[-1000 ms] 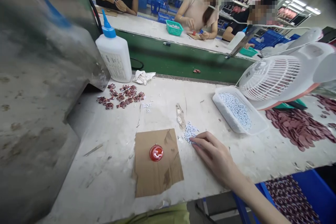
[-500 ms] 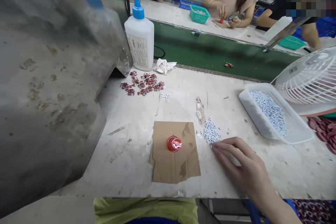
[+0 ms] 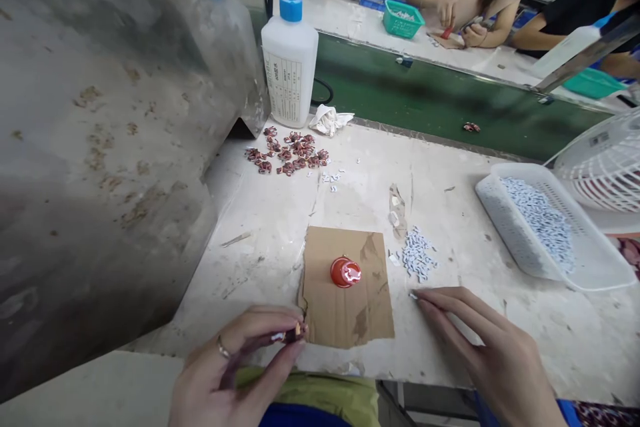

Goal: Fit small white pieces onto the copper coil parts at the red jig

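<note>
My left hand (image 3: 240,363), with a ring on one finger, pinches a small dark reddish-brown piece (image 3: 293,332) with white and orange parts, by the cardboard's left edge. My right hand (image 3: 493,347) holds a tiny pale piece (image 3: 413,295) between thumb and fingertips, just below a loose pile of small blue-white pieces (image 3: 417,255). Between the hands lies a brown cardboard square (image 3: 325,320) with a red, glossy round cap (image 3: 345,272) on it. More reddish-brown pieces (image 3: 300,152) are scattered at the back left.
A white bottle with blue nozzle (image 3: 290,73) and a crumpled tissue (image 3: 330,120) stand at the back. A white basket (image 3: 595,272) of small pieces and a fan (image 3: 605,153) are at the right. A metal housing (image 3: 110,147) fills the left. People sit across the divider.
My left hand has come into view with the reddish-brown piece. My right hand has drawn slightly down from the pile with the tiny piece. The view has shifted, moving the scene right.
</note>
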The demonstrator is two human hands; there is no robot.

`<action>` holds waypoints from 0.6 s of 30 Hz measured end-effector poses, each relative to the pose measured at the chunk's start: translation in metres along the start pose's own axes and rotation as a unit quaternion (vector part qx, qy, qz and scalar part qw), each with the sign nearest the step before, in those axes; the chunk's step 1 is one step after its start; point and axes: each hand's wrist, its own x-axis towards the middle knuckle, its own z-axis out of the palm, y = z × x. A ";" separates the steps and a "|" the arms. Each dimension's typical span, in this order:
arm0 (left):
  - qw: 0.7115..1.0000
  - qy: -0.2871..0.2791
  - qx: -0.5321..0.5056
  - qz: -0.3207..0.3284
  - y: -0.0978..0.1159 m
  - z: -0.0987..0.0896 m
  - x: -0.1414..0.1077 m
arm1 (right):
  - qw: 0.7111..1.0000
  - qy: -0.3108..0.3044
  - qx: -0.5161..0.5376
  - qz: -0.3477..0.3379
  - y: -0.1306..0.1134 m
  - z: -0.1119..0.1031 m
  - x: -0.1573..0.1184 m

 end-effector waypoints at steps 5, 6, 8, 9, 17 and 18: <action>0.998 -0.016 0.054 0.037 0.001 -0.001 0.013 | 0.999 0.023 -0.029 -0.020 -0.007 0.006 0.009; 0.997 -0.016 0.065 0.040 0.001 -0.001 0.014 | 0.999 0.023 -0.026 -0.027 -0.007 0.006 0.012; 0.996 -0.024 0.079 0.046 0.002 0.000 0.015 | 0.999 0.017 -0.009 -0.035 -0.008 0.003 0.018; 0.995 -0.029 0.080 0.050 0.003 0.001 0.015 | 0.999 0.008 0.005 -0.037 -0.009 0.001 0.022; 0.993 -0.042 0.067 0.090 0.005 0.002 0.017 | 0.990 -0.006 0.140 -0.026 -0.048 -0.004 0.068; 0.991 -0.047 0.067 0.103 0.005 0.001 0.018 | 0.988 -0.009 0.150 -0.029 -0.054 -0.002 0.074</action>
